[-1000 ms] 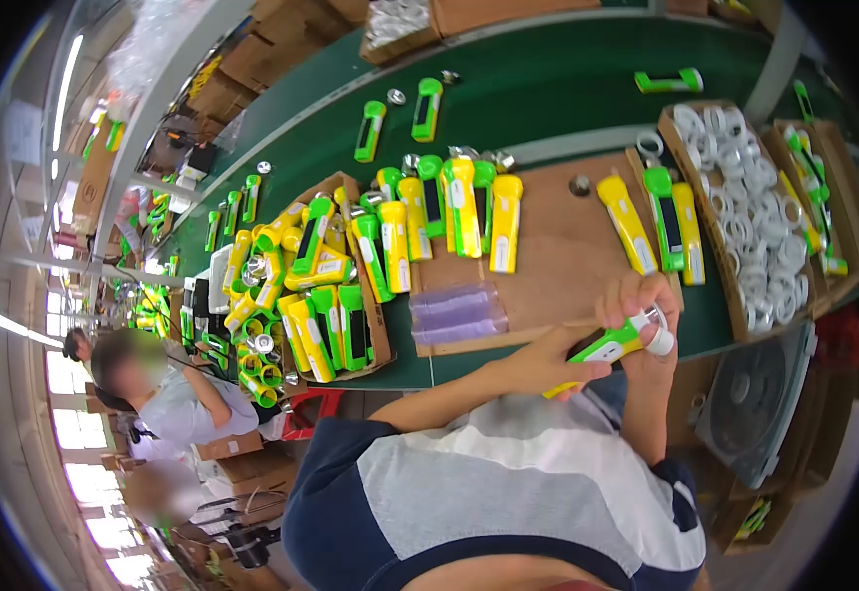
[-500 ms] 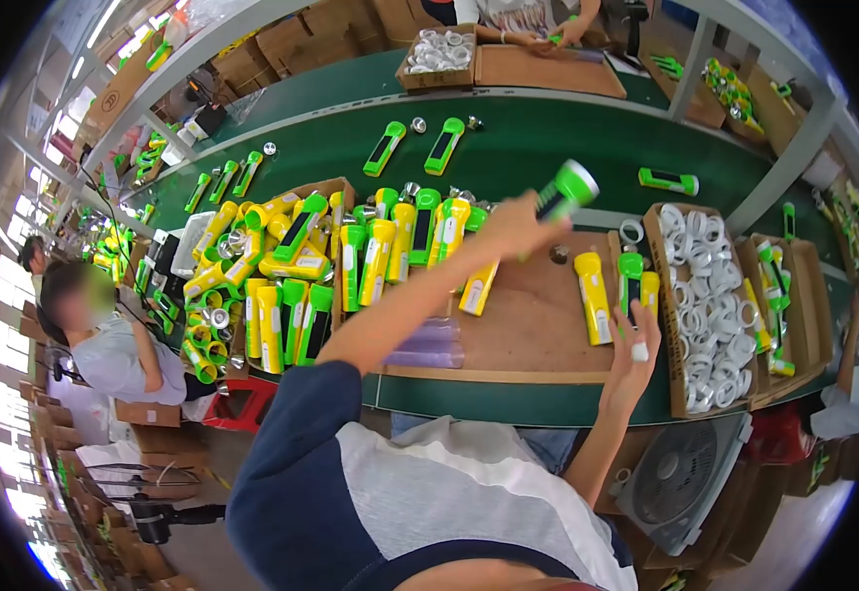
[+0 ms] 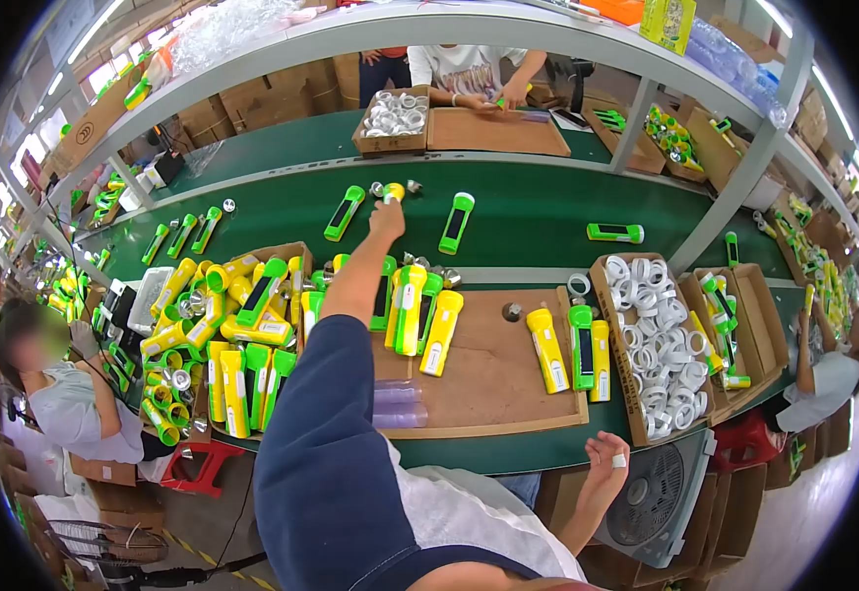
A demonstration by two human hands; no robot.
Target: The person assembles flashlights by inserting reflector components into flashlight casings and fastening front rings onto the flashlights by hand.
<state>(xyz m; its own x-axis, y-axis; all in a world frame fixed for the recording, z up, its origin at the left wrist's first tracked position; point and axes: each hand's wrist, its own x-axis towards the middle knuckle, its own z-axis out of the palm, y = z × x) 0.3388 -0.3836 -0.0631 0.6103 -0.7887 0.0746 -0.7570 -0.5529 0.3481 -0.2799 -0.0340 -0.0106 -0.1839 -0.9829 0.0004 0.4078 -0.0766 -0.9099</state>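
Observation:
My left hand (image 3: 387, 219) reaches across to the green belt, its fingers closed round a flashlight (image 3: 394, 193) whose yellow-green head shows; the rest is hidden. Green flashlights with dark panels lie on either side, one to the left (image 3: 345, 213) and another to the right (image 3: 457, 223). Small silver reflectors (image 3: 414, 186) sit close by. Near the bench's front edge, my right hand (image 3: 604, 471) is raised with loosely bent fingers, a white wrap on one digit, and nothing visible in it. Yellow and green flashlights (image 3: 547, 351) stand at the right end of the brown board (image 3: 493, 374).
A box of white rings (image 3: 610, 345) stands to the right, beside an open carton (image 3: 756, 325). Many flashlights fill the box at left (image 3: 296, 254). A metal shelf frame (image 3: 744, 187) crosses above the belt. Other people work across the belt and at both sides.
My left hand has set the green flashlight down on the belt and moved left to another flashlight. My right hand has drawn back from the standing flashlights. The view has shifted.

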